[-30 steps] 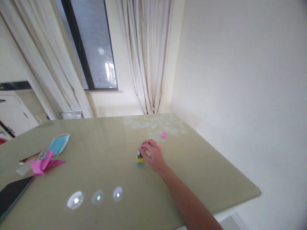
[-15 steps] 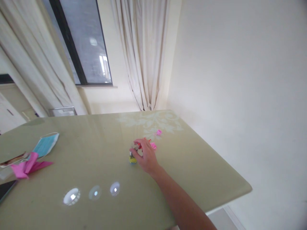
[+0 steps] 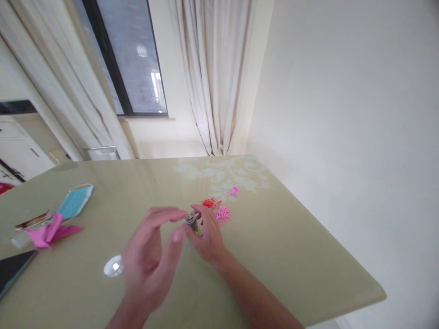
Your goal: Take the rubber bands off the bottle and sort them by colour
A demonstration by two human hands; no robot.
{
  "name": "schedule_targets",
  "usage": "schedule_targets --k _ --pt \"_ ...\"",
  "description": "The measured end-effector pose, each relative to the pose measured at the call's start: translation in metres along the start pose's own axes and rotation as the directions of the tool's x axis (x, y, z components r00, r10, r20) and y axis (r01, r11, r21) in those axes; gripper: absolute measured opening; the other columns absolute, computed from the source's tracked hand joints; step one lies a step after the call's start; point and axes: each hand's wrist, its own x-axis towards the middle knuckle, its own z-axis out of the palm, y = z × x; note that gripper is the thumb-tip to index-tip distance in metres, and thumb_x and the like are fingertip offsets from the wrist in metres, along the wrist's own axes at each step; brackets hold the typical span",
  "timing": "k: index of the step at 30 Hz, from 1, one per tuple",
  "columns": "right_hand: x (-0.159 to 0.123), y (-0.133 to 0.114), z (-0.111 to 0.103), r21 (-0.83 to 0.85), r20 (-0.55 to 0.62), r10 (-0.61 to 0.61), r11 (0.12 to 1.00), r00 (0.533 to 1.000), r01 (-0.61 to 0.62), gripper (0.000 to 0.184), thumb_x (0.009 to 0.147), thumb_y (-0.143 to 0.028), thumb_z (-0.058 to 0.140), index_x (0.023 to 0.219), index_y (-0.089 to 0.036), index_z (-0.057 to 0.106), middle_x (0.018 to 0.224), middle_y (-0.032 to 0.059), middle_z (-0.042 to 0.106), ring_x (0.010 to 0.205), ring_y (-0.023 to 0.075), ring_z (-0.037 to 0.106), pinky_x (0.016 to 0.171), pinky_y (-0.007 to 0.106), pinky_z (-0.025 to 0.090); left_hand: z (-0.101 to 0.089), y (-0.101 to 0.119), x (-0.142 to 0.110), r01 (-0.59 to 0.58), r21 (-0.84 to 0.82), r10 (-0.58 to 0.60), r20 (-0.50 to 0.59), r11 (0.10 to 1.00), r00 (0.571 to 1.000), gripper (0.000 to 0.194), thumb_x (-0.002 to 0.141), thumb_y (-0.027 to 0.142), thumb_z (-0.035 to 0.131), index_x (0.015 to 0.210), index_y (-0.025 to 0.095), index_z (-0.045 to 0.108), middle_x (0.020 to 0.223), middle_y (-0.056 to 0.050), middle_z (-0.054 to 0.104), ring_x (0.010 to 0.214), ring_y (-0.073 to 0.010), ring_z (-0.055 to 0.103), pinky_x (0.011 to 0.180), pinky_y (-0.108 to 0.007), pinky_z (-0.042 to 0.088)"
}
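My right hand [image 3: 208, 237] is closed around a small jar-like container [image 3: 192, 222], grey near its top with a bit of yellow low down. The fingers cover much of it, and its exact kind is hard to make out. To its left is my left hand [image 3: 149, 256], raised over the table with thumb and fingers apart and nothing between them. Its fingertips come close to the container's rim; whether they touch cannot be told. Just beyond the right hand lie a heap of small red pieces [image 3: 208, 203] and a clump of pink pieces [image 3: 222, 213].
Farther back on the table [image 3: 291, 256] is a small pink item [image 3: 234, 190]. On the left lie a blue face mask [image 3: 76, 202], a folded pink paper shape [image 3: 51, 232] and a dark flat device [image 3: 15, 269]. A wall [image 3: 343, 114] runs along the right side.
My left hand has come into view and moved up beside the container. My right hand stays on the container, which looks more upright. The view has shifted slightly left.
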Motion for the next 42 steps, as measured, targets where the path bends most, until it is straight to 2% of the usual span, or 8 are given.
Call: schedule_targets --k 4,9,15,22,25,31,39,42 --pt "-0.003 0.001 0.000 0.062 0.015 0.064 0.996 0.998 -0.065 0.042 0.086 -0.031 0.072 0.124 -0.021 0.058 0.108 0.0087 0.069 0.092 0.0233 0.066 0.082 0.039 0.055 0.045 -0.059 0.010 0.094 0.020 -0.096 0.141 0.995 0.985 0.051 0.095 0.045 0.061 0.140 0.025 0.050 0.136 -0.011 0.057 0.119 -0.0267 0.059 0.102 -0.047 0.053" --pt "-0.001 0.001 -0.006 0.152 0.115 0.065 0.985 0.991 -0.082 0.038 0.075 -0.013 0.072 0.110 -0.024 0.061 0.107 0.0067 0.070 0.093 0.0238 0.067 0.076 0.036 0.057 0.057 -0.099 -0.023 0.335 -0.147 -0.273 0.331 0.931 0.903 0.057 0.096 0.045 0.060 0.146 0.026 0.039 0.138 -0.012 0.056 0.119 -0.0244 0.063 0.095 -0.039 0.057" --pt "0.013 0.005 -0.033 0.291 0.371 0.138 0.922 0.918 -0.256 0.038 0.077 -0.017 0.074 0.114 -0.023 0.065 0.111 0.0065 0.072 0.098 0.0206 0.070 0.077 0.033 0.060 0.052 -0.102 -0.020 0.386 -0.152 -0.313 0.360 0.910 0.879 0.028 0.097 0.042 0.060 0.116 0.022 0.058 0.103 -0.006 0.070 0.094 -0.0209 0.068 0.086 -0.036 0.057" --pt "0.032 0.050 -0.089 0.024 0.124 0.342 0.937 0.932 -0.347 0.027 0.087 -0.045 0.072 0.100 -0.022 0.073 0.091 0.0087 0.074 0.077 0.0249 0.069 0.066 0.039 0.057 0.066 -0.099 -0.021 0.362 -0.148 -0.267 0.439 0.920 0.858 0.026 0.094 0.039 0.065 0.111 0.020 0.063 0.105 -0.006 0.072 0.097 -0.0200 0.067 0.091 -0.033 0.051" --pt "0.029 0.068 -0.103 -0.088 0.129 0.325 0.945 0.937 -0.316 0.026 0.084 -0.042 0.075 0.103 -0.025 0.078 0.104 0.0107 0.074 0.081 0.0271 0.069 0.063 0.039 0.056 0.069 -0.095 -0.025 0.389 -0.147 -0.269 0.506 0.910 0.820 0.032 0.092 0.038 0.068 0.118 0.020 0.064 0.110 -0.006 0.073 0.103 -0.0208 0.067 0.095 -0.033 0.050" --pt "0.017 0.084 -0.107 -0.212 0.176 0.304 0.941 0.936 -0.265 0.037 0.082 -0.038 0.077 0.116 -0.026 0.079 0.112 0.0104 0.070 0.087 0.0263 0.068 0.068 0.037 0.057 0.069 -0.091 -0.026 0.455 -0.101 -0.309 0.604 0.885 0.735 0.029 0.091 0.041 0.070 0.111 0.020 0.070 0.107 -0.005 0.076 0.099 -0.0222 0.069 0.089 -0.033 0.052" --pt "0.024 0.080 -0.102 -0.163 0.051 0.291 0.946 0.955 -0.280 0.033 0.080 -0.048 0.079 0.099 -0.022 0.078 0.100 0.0093 0.072 0.080 0.0240 0.064 0.067 0.036 0.052 0.072 -0.100 -0.030 0.335 -0.086 -0.240 0.535 0.938 0.810 0.034 0.081 0.035 0.081 0.112 0.022 0.073 0.111 -0.007 0.070 0.103 -0.0248 0.066 0.091 -0.036 0.054" --pt "0.027 0.062 -0.097 0.109 0.315 0.231 0.955 0.921 -0.277 0.046 0.076 -0.056 0.082 0.107 -0.023 0.076 0.094 0.0048 0.072 0.076 0.0196 0.061 0.065 0.030 0.049 0.083 -0.096 -0.032 0.348 -0.060 -0.268 0.522 0.936 0.810 0.031 0.082 0.033 0.080 0.110 0.022 0.072 0.110 -0.007 0.065 0.100 -0.0230 0.066 0.088 -0.035 0.056"
